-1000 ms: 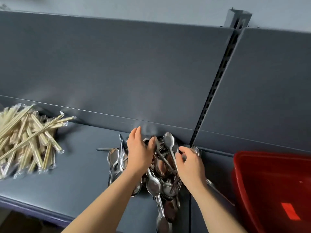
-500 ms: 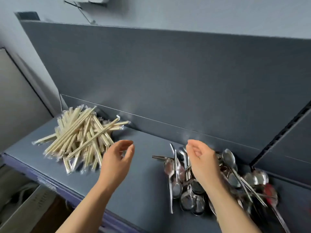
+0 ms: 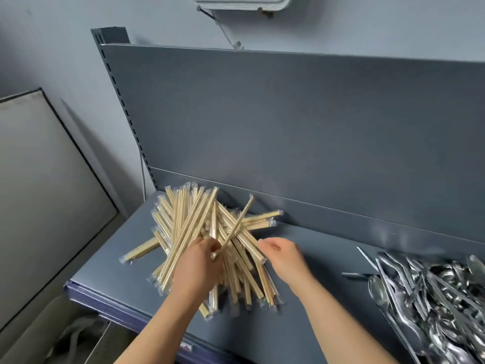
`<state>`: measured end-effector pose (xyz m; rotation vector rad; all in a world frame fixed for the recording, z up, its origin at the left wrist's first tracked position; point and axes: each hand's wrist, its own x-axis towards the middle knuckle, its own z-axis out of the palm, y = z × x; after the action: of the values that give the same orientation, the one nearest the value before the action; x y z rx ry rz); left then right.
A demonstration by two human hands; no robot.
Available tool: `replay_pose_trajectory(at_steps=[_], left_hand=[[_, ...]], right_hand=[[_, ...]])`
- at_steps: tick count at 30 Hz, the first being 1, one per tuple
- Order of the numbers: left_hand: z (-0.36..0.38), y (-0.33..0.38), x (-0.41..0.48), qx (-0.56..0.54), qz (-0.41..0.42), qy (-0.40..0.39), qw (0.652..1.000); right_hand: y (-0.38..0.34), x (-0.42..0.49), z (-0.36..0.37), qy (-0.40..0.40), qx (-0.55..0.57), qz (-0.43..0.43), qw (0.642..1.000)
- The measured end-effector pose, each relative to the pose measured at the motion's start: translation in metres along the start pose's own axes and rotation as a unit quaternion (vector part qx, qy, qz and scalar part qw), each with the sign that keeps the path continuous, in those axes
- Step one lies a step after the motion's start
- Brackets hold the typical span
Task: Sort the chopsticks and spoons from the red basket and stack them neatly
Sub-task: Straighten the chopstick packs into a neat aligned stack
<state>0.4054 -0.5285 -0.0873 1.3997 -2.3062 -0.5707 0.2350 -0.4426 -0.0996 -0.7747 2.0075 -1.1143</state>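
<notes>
A loose pile of wrapped wooden chopsticks [image 3: 189, 232] lies on the left part of the grey shelf [image 3: 309, 324]. My left hand [image 3: 196, 266] rests on the pile and pinches one wrapped pair [image 3: 240, 222] that tilts up and to the right. My right hand [image 3: 284, 254] sits at the pile's right edge, fingers curled and touching the chopstick ends. A heap of metal spoons [image 3: 430, 298] lies at the far right of the shelf. The red basket is out of view.
The shelf's grey back panel [image 3: 288, 127] rises right behind both piles. Its front edge [image 3: 110, 308] runs below the chopsticks, with a drop to the floor. A large board [image 3: 39, 193] leans at the left.
The view has swung left from the spoons to the chopsticks. Both hands left the spoon heap and moved onto the chopstick pile; my left hand has pinched one pair.
</notes>
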Motion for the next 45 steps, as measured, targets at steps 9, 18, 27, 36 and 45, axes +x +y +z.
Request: replay_pose_trajectory(at_steps=[9,18,27,36,45], left_hand=[[-0.019,-0.024,0.011,-0.167,0.005,0.018,0.986],[-0.025,-0.05,0.039,0.021,-0.054,0.005,0.998],[-0.031,-0.051,0.062,-0.07,-0.112,-0.088,0.987],[-0.04,-0.043,0.054,-0.243,-0.144,-0.129,0.951],[-0.028,0.016,0.041,-0.456,-0.068,-0.191,0.867]], right_hand=[[-0.018,0.016,0.03,-0.023,-0.072,-0.015,0.997],[-0.013,0.01,0.033,0.001,-0.082,0.008,0.997],[-0.028,0.01,0.051,0.002,-0.082,0.013,0.997],[-0.019,-0.004,0.042,0.037,-0.049,-0.031,0.998],[-0.016,-0.034,0.02,-0.034,0.143,-0.08,0.986]])
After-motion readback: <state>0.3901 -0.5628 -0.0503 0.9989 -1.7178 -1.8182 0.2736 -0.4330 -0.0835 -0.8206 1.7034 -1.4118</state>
